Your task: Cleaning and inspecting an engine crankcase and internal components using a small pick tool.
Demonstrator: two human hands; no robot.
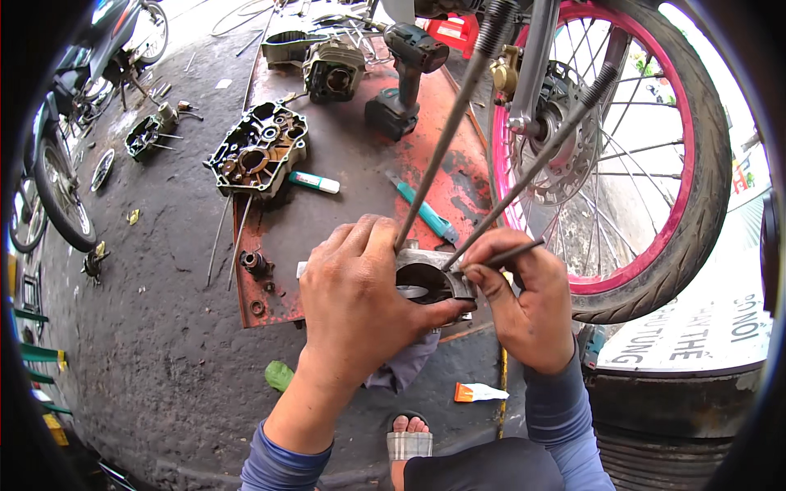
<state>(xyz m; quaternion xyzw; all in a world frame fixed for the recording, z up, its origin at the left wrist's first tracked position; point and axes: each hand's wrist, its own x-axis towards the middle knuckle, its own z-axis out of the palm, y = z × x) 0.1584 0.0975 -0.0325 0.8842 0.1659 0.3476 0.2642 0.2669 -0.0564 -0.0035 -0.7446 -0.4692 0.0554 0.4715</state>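
Note:
My left hand [348, 295] is wrapped around a grey metal engine case [419, 260] with a round opening, its thumb pressed along the near rim. Two long studs with threaded ends, a left stud [446, 131] and a right stud [544, 159], rise from the case toward the top of the view. At the case's right edge, my right hand [528, 299] pinches a slim dark rod-like tool [514, 253]. The tool's working end is hidden at the fingertips, so its kind is unclear. Below the case hangs a greyish-purple cloth [405, 362].
A worn red metal plate [360, 176] carries a crankcase half [258, 147], a cylinder [334, 72], a cordless driver [407, 74], a teal utility knife [427, 213] and small metal parts [255, 263]. A pink-rimmed wheel [696, 164] stands close on the right. An orange-and-white tube [481, 393] lies below.

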